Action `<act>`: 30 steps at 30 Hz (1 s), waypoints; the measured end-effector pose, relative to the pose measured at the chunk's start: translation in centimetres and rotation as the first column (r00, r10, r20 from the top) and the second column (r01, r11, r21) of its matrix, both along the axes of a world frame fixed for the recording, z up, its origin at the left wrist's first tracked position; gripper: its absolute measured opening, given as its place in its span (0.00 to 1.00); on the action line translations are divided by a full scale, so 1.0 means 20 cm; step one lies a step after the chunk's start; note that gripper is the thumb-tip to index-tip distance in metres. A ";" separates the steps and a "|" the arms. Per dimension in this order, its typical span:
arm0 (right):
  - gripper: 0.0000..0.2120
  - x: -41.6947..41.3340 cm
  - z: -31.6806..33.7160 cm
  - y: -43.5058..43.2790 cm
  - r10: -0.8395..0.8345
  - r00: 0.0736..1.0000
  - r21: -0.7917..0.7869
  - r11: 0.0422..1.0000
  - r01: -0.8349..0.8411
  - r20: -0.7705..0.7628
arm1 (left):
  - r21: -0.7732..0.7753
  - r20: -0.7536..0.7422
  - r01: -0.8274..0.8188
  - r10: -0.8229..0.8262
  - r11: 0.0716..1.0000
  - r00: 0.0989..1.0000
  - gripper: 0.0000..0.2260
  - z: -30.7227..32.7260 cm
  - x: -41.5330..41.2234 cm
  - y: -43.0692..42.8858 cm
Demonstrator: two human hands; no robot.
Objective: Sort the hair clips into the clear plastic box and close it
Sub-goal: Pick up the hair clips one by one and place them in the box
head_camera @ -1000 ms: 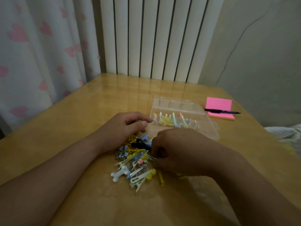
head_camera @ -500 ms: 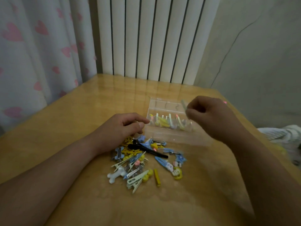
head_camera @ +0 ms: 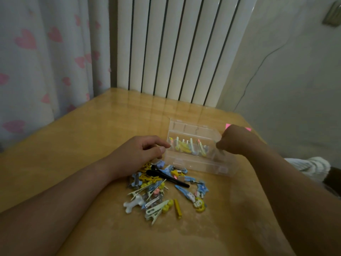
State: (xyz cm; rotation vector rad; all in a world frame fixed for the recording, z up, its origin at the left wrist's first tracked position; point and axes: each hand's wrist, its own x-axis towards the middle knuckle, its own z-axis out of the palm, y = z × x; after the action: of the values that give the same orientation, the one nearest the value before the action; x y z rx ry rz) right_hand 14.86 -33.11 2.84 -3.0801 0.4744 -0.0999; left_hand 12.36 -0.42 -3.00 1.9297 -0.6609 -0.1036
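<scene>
The clear plastic box (head_camera: 195, 164) lies open on the wooden table, with several pale yellow and green hair clips (head_camera: 184, 146) standing in a row inside. A loose pile of colourful hair clips (head_camera: 156, 191) lies in front of it, with a long black clip (head_camera: 167, 177) across the top. My left hand (head_camera: 140, 152) rests on the table with curled fingers, fingertips at the box's left end, nothing in it. Over the box's right end, my right hand (head_camera: 238, 139) is pinched on a pale hair clip that is mostly hidden.
A pink sticky-note pad (head_camera: 247, 128) peeks out behind my right hand. A white radiator (head_camera: 175, 52) stands behind the table and a heart-print curtain (head_camera: 36, 61) hangs at the left. White fabric (head_camera: 310, 167) lies beyond the table's right edge.
My right hand left the pile with a pale clip, rose over the box, and has now come down to the box's right end. My left hand stayed by the box.
</scene>
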 end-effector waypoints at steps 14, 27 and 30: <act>0.11 -0.18 -0.11 0.02 -0.041 0.919 0.109 0.994 -0.002 0.391 | 0.021 0.053 0.003 -0.004 1.000 0.999 0.09 -0.02 0.01 0.00; 0.10 -0.52 -0.08 0.49 0.561 0.707 0.240 0.684 -0.689 0.430 | -0.070 0.037 -0.088 0.091 0.994 0.995 0.10 -0.01 0.00 0.01; 0.12 -0.55 -0.09 0.54 0.712 0.632 0.233 0.588 -0.775 0.306 | -0.066 0.048 -0.091 0.094 0.994 0.994 0.09 -0.01 0.01 0.01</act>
State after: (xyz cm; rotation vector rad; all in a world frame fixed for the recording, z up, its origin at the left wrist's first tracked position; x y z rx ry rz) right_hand 3.94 -22.31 0.98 -2.5982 -0.7640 -0.2394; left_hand 12.51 -0.27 -3.17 1.9034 -0.6002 0.0246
